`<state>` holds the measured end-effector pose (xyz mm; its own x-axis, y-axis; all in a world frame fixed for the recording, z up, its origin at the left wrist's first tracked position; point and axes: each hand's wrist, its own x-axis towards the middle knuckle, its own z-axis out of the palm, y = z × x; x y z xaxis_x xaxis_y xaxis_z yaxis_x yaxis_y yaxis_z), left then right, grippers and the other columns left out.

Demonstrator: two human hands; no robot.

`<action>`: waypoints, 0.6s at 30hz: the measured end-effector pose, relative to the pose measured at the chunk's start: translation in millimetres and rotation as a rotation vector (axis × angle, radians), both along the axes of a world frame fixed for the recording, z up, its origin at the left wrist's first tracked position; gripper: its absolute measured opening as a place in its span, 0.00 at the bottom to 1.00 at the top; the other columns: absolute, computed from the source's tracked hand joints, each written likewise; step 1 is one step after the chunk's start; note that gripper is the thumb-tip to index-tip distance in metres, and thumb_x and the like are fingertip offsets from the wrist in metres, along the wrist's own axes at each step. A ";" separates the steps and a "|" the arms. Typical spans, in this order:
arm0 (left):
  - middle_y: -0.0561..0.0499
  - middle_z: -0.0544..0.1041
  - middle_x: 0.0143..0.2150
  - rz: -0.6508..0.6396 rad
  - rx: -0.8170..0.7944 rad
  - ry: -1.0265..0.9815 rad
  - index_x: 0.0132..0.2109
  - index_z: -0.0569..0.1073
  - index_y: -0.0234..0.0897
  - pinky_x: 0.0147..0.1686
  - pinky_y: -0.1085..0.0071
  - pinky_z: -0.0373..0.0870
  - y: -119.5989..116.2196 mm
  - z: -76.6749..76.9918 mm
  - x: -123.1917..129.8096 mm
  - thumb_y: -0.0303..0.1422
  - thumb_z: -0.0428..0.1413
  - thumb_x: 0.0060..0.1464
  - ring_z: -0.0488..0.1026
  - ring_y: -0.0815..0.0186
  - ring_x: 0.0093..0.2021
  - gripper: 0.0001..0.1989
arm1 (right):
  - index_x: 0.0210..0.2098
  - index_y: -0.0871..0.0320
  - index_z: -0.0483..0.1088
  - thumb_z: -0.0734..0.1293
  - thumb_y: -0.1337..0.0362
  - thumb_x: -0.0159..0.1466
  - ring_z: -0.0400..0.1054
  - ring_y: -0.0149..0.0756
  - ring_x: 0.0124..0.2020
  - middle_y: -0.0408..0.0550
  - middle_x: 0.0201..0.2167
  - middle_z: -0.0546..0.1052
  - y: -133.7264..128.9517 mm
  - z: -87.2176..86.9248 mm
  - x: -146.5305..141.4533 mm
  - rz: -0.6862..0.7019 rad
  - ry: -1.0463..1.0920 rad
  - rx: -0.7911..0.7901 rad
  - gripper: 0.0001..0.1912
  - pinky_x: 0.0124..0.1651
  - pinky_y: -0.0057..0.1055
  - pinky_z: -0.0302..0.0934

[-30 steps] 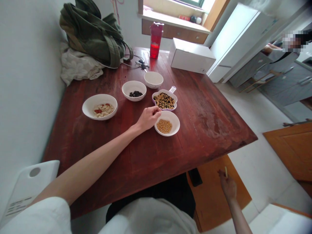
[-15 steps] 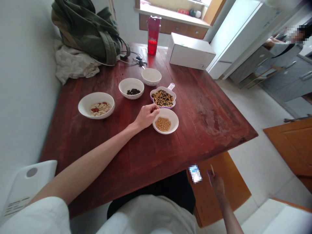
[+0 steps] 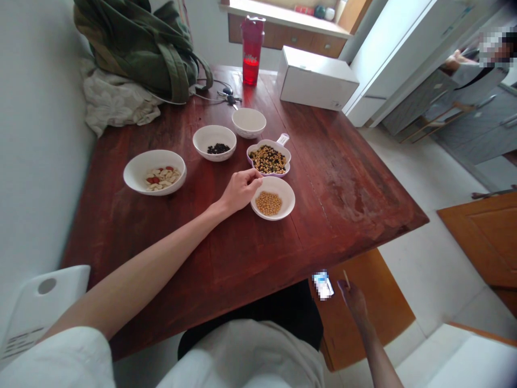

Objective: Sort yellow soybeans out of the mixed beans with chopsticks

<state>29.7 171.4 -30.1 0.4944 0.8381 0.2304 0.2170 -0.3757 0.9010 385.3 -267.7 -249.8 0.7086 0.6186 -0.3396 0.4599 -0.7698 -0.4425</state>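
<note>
My left hand (image 3: 242,188) is closed in a pinch at the upper left rim of a white bowl (image 3: 286,209) of yellow soybeans (image 3: 269,203). Whatever its fingertips hold is hidden. Just beyond it lies a purple-edged, handled dish (image 3: 284,140) of mixed yellow and black beans (image 3: 266,160). Other white bowls hold black beans (image 3: 218,149) and pale, sliced-looking pieces with some red ones (image 3: 163,178); the farthest bowl (image 3: 249,123) shows nothing inside. Down at the lower right, my right hand (image 3: 355,302) grips a thin pale stick (image 3: 346,278) above a brown wooden seat (image 3: 379,318).
At the back of the red-brown table (image 3: 331,215) stand a green bag (image 3: 137,48), a red bottle (image 3: 251,54) and a white box (image 3: 315,78). Keys (image 3: 230,99) and a cable lie near the bag. A blurred-out item (image 3: 323,284) rests on the seat. A person (image 3: 480,70) is far right.
My view has shifted slightly. My right hand with the stick has moved a little left, towards the blurred-out item. My left hand stays at the soybean bowl's rim.
</note>
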 end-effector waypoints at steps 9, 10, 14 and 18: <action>0.52 0.73 0.26 0.001 0.000 -0.006 0.34 0.78 0.32 0.26 0.75 0.58 -0.6 1.2 0.2 0.35 0.53 0.58 0.65 0.70 0.27 0.13 | 0.42 0.65 0.80 0.61 0.47 0.60 0.80 0.55 0.41 0.67 0.37 0.83 -3.2 -12.2 2.2 0.013 0.045 0.006 0.28 0.43 0.43 0.70; 0.53 0.73 0.26 0.001 0.000 -0.007 0.34 0.78 0.32 0.26 0.75 0.58 -0.5 1.2 0.2 0.35 0.53 0.58 0.65 0.70 0.27 0.12 | 0.40 0.64 0.80 0.62 0.47 0.60 0.80 0.55 0.41 0.66 0.37 0.84 -2.5 -13.2 1.9 0.029 0.052 0.009 0.27 0.44 0.43 0.71; 0.52 0.73 0.26 0.004 0.001 -0.008 0.34 0.78 0.31 0.27 0.75 0.58 -0.5 1.1 0.1 0.34 0.53 0.58 0.65 0.70 0.27 0.12 | 0.40 0.62 0.79 0.62 0.50 0.60 0.80 0.55 0.43 0.65 0.41 0.84 3.9 -20.1 0.1 0.082 0.062 0.020 0.24 0.46 0.44 0.71; 0.53 0.74 0.27 0.004 -0.006 -0.004 0.34 0.78 0.31 0.27 0.74 0.58 -1.2 1.9 -0.4 0.34 0.53 0.58 0.65 0.70 0.27 0.12 | 0.39 0.59 0.79 0.60 0.49 0.61 0.79 0.52 0.39 0.63 0.40 0.84 17.8 -26.8 -4.2 0.117 0.053 0.040 0.23 0.41 0.43 0.72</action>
<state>29.4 170.2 -28.2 0.4899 0.8418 0.2268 0.2153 -0.3689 0.9042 381.1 -249.9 -276.6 0.6121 0.7101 -0.3480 0.5209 -0.6931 -0.4983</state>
